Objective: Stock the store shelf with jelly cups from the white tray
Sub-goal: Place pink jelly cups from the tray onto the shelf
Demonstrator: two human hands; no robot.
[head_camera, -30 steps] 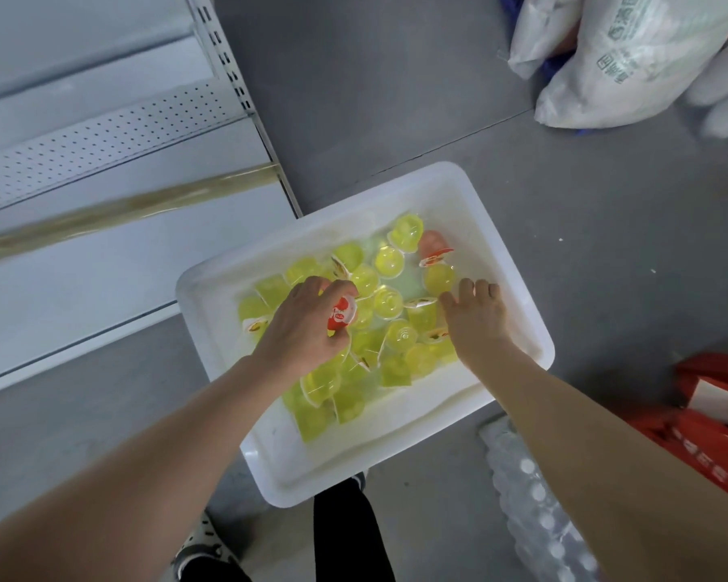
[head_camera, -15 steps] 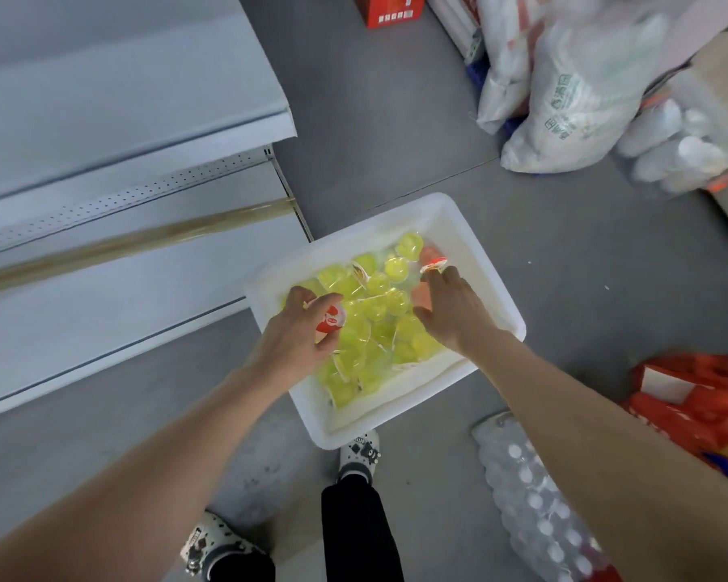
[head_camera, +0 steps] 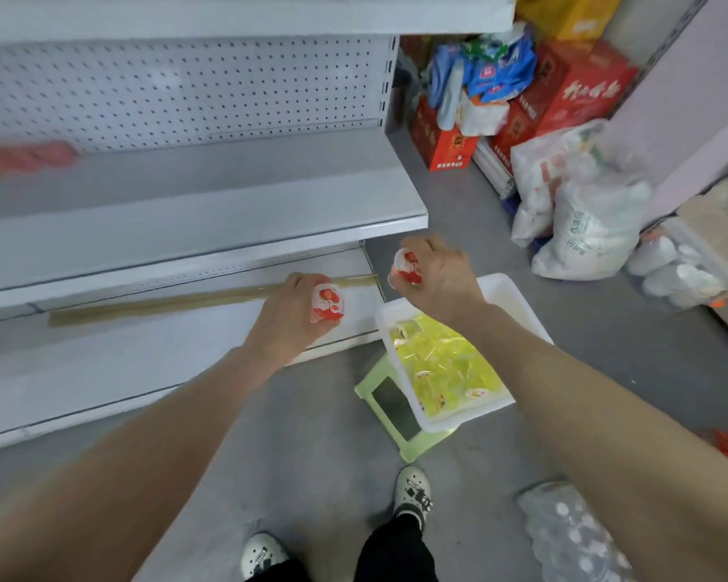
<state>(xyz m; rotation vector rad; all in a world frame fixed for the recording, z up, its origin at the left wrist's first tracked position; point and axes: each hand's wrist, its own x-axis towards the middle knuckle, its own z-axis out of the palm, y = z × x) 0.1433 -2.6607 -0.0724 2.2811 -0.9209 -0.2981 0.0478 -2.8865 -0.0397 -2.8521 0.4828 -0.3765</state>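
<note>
Fingers of left hand grasp red jelly cup; right hand grips second red cup, both in air before shelf. Risk: slippery cup drops; white tray overhanging green stool may tip.

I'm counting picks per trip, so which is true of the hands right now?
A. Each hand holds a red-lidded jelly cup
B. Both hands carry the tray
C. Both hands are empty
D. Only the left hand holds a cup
A: the left hand grips a red-lidded jelly cup and the right hand grips a second red-lidded cup, both clear of the white tray.
</note>
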